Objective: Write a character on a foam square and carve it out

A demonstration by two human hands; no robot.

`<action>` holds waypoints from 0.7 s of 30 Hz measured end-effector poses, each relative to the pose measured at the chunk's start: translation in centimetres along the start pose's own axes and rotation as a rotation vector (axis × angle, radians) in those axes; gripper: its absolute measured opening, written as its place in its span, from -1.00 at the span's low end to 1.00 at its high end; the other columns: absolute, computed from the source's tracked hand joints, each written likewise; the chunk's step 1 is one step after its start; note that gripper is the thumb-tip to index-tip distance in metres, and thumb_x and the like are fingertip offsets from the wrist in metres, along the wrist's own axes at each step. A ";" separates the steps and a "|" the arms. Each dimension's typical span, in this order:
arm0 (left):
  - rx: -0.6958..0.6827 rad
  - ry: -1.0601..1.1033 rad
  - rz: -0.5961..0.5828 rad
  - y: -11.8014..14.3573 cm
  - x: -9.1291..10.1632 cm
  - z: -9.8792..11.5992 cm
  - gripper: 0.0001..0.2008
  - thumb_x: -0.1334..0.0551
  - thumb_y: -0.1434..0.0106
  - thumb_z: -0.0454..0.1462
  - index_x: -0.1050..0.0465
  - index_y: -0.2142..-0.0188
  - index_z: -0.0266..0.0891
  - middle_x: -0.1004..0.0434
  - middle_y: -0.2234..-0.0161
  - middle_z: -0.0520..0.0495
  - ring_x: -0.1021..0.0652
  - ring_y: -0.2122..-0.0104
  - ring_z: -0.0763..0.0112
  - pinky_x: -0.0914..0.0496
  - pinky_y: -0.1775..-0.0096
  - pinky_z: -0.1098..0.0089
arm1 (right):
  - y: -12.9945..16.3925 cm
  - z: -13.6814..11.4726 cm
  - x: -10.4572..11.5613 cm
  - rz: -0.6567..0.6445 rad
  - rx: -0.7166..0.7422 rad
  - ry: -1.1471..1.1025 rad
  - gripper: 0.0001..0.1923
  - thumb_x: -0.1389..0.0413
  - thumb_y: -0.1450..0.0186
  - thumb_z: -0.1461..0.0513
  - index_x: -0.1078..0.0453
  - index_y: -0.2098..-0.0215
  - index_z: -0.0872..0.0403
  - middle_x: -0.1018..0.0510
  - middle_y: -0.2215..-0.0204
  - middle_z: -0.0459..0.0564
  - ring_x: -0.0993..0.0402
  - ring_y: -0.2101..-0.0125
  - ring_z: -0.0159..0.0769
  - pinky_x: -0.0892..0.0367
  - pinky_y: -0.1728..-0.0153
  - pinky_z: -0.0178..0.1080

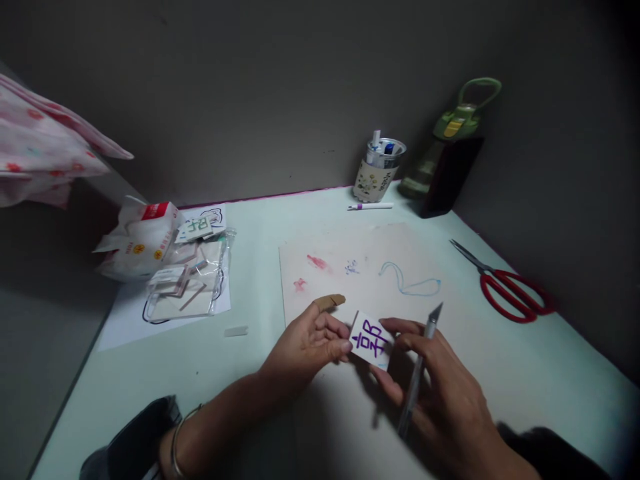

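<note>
Two hands hold a small paper card over a stained work sheet on a pale table.

The table [260, 373] carries the work sheet [360, 267]. Above it, the left hand [305, 343] pinches the left edge of the card [371, 340], which bears a purple character. The right hand [440, 390] steadies the other edge with its fingertips and also grips a craft knife [417, 373], blade pointing away. It seems wise to lay the card flat before any cutting. A paper cup [375, 175] at the wall holds pens; a plastic sleeve [187, 283] holds paper pieces.
</note>
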State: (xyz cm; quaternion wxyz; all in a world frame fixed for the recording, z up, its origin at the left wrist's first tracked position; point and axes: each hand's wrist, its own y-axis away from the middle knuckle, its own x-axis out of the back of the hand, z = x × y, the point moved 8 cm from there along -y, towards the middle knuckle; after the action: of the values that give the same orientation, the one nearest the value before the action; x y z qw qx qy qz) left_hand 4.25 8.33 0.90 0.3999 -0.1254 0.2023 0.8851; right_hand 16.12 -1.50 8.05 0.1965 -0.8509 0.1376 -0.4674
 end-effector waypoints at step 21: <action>0.046 0.107 -0.039 -0.3 0.2 -0.1 -0.30 -0.47 -0.09 -0.22 -0.23 -0.15 -0.31 -0.47 0.29 -0.03 -0.55 0.39 0.41 -0.41 0.24 0.31 | 0.2 1.3 -0.2 -0.011 -0.106 -0.122 -0.71 -0.20 -0.31 0.24 -0.23 0.06 0.02 -0.51 0.06 0.16 -0.56 0.16 -0.13 -0.51 0.29 -0.14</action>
State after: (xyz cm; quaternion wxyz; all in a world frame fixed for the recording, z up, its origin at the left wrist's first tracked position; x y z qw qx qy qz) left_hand 4.35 8.63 0.68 0.4087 -0.1670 0.2413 0.8642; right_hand 17.09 -1.31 7.20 0.1567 -0.8877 0.1452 -0.4078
